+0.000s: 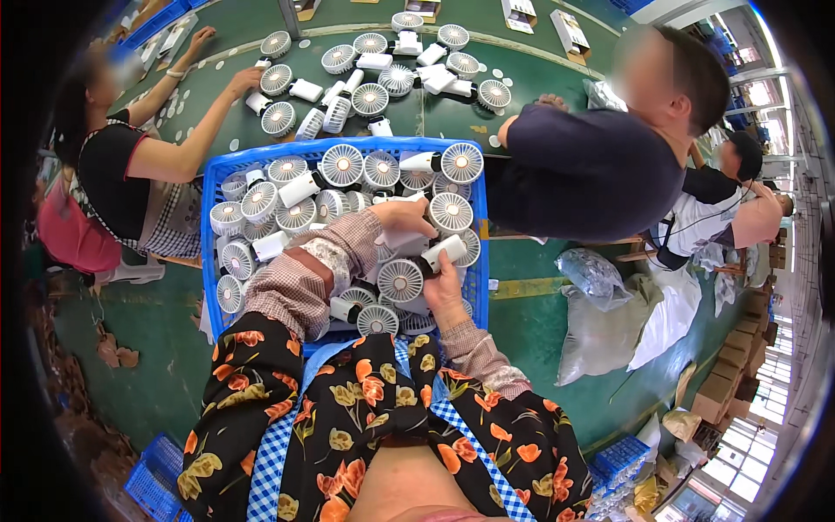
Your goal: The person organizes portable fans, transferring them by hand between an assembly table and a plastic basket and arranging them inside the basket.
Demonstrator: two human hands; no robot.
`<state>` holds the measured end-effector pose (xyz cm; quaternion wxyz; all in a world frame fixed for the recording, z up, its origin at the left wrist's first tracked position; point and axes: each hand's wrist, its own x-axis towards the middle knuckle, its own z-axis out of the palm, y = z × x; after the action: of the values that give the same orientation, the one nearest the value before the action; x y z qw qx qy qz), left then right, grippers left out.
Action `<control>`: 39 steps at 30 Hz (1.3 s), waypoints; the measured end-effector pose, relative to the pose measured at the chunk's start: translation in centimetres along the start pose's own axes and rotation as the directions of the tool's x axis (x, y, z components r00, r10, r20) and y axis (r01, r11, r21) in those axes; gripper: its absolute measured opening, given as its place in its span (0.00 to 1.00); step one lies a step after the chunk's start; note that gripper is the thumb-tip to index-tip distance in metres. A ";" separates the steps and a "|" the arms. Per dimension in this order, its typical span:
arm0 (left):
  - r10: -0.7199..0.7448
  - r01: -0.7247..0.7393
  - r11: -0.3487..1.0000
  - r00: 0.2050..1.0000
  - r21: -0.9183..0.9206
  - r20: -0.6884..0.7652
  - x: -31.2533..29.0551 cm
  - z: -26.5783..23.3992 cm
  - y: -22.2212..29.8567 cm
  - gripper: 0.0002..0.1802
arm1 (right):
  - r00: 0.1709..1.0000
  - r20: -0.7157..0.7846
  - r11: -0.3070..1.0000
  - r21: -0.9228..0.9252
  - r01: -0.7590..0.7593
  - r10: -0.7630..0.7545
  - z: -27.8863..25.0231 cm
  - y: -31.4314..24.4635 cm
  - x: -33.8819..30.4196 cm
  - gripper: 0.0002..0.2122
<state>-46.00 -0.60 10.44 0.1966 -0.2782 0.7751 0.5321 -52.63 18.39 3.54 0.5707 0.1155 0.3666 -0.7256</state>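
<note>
Workshop: green floor [522, 317] is spreading around the work, with a pale sack [600, 335] lying well apart to the right.
Green table [448, 122]: it is running beyond the basket, carrying loose white fans; a co-worker's hand [246, 80] is reaching to those near its left end, while a person in a dark shirt [591, 174] is leaning at its near edge.
Blue basket [210, 261]: it is sitting before the wearer, brimming with white handheld fans, heads and handles pointing every way.
Right hand [446, 291]: its fingers are grasping the handle of a white handheld fan [400, 280], which is hanging above the pile toward the basket's right edge, grille facing up.
Left hand [405, 216]: it is crossing over the pile, fingers curling over a white handle just beyond the other hand; whether they are gripping firmly, I cannot tell.
Handling: gripping by the handle is probably sparing the thin grille and black joint; easing each fan clear of its neighbours, without tugging, would likely be keeping grilles from snagging, and uncrossing the forearms from the heap would be helping sight.
</note>
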 end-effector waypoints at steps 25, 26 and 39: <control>-0.410 -0.618 0.220 0.643 -0.754 -0.647 -7.8 -12.4 -15.0 0.24 | 0.930 0.298 0.898 -0.434 -0.068 0.215 21.4 -1.5 15.2 0.12; -0.434 -0.599 0.188 0.660 -0.778 -0.613 -7.3 -14.1 -17.2 0.21 | 0.904 0.361 0.929 -0.358 -0.092 0.228 22.3 -1.5 17.2 0.11; -0.095 0.272 0.962 0.235 -0.028 -0.967 -0.8 -18.3 -25.7 0.42 | 0.973 0.175 0.885 -0.415 0.212 -0.151 25.0 3.7 32.6 0.25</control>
<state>-29.09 -24.67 -0.91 -0.2342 -0.6174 0.7320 0.1676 -53.43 -22.72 0.59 0.5355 -0.0986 0.4867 -0.6831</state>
